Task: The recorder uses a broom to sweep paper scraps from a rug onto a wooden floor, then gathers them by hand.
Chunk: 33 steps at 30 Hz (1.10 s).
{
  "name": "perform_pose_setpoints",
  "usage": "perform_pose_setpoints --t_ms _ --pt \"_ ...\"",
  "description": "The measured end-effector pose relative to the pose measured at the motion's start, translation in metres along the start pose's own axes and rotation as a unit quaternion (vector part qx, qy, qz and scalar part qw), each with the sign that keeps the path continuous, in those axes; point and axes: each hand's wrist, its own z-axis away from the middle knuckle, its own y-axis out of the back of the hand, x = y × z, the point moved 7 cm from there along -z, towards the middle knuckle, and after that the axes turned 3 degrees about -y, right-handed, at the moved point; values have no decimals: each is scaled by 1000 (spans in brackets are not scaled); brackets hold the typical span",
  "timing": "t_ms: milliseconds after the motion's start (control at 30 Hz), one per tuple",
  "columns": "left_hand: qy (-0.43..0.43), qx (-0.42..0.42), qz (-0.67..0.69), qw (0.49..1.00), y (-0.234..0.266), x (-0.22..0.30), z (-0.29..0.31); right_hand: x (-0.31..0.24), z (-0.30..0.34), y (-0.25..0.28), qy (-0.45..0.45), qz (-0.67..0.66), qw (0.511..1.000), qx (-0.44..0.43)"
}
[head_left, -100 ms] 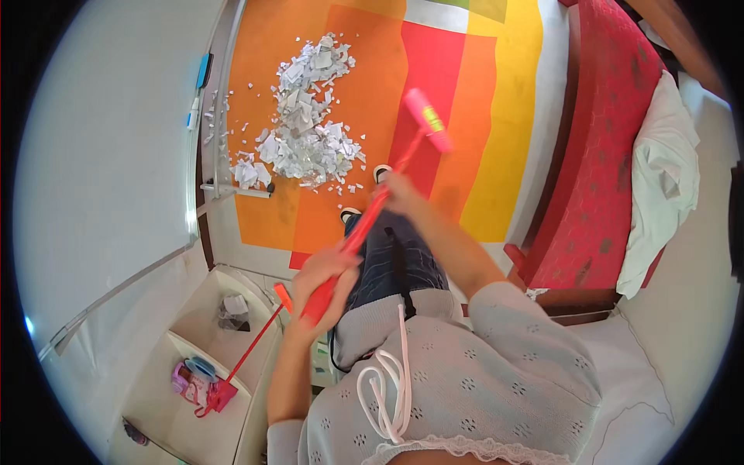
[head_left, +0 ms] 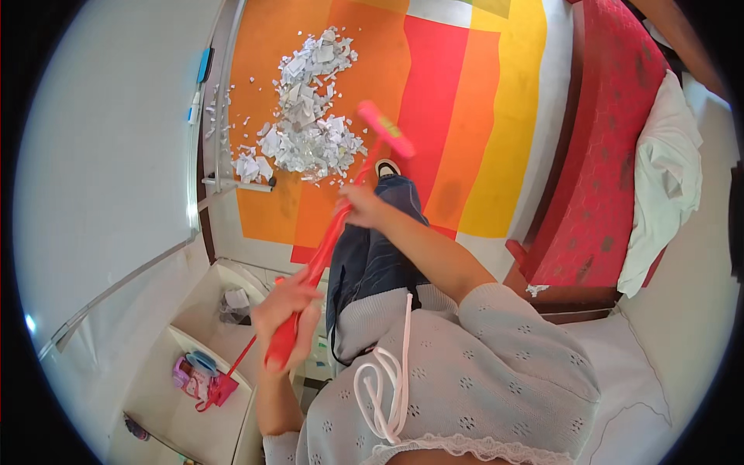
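Observation:
Both my hands are closed around the red handle of a pink-headed broom. My left hand grips the handle near its top end, close to my waist. Farther down the handle, my right hand wraps round it above my leg. The broom's pink head, slightly blurred, is over the orange part of the floor. It is just right of a long heap of torn white paper. Loose scraps lie around the heap. Whether the bristles touch the floor is hidden under the head.
A whiteboard with a metal stand foot stands at the left, beside the paper. A red upholstered seat with a white cloth lines the right. Near lower left, an open white cabinet holds a red long-handled item.
The broom's head has swung left, toward the paper heap. Both hands have shifted left with the handle, and one shoe has gone out of sight.

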Motion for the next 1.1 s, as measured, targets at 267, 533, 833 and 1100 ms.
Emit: perform_pose_setpoints --t_ms 267,533,833,1100 --pt "-178 11 -32 983 19 72 -12 -49 58 -71 -6 32 996 -82" --pt "44 -24 13 999 -2 -24 -25 -128 39 -53 147 74 978 125" --pt "204 -94 386 895 28 -81 15 -81 -2 -78 146 192 965 99" --pt "374 111 626 675 -1 -137 -45 -111 -124 -157 111 403 907 41"
